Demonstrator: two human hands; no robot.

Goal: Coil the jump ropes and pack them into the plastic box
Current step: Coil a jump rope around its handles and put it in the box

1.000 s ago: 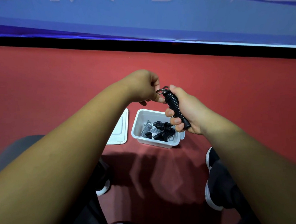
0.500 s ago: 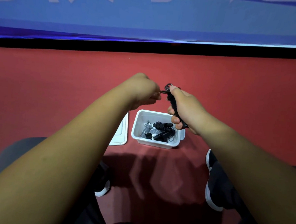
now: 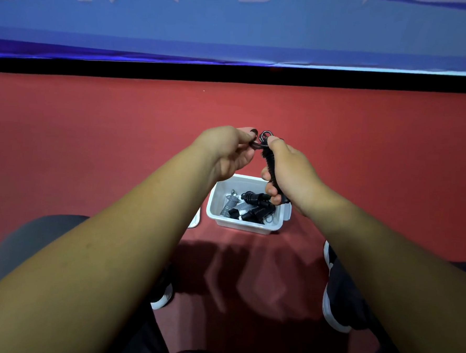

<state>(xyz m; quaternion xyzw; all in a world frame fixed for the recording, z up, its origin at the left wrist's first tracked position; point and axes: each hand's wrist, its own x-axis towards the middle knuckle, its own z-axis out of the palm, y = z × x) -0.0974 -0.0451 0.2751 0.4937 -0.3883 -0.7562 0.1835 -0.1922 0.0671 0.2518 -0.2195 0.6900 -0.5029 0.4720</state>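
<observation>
The black coiled jump rope is held above the white plastic box, well clear of its rim. The right hand is clamped round the coil, fingers curled over its lower part and thumb laid near its top. The left hand is pinched on the dark loop at the rope's upper end, just beside a small metal ring that stands above the right thumb.

Compared with a second ago, the coil is brought from a tilt to nearly upright, and more of it is covered by the right hand's fingers. The left hand's pinch is kept on the end loop, while the ring is now lifted clear above the thumb. Both hands are found in almost the same place over the box.

From this it is judged that the loose end is being secured, so that the coil does not spring open; the coiling of this rope is taken as almost done. Packing is not yet done for it.

In the box, black coils and a grey coil are already laid. The lid is seen just left of the box, mostly hidden by the left forearm.
</observation>
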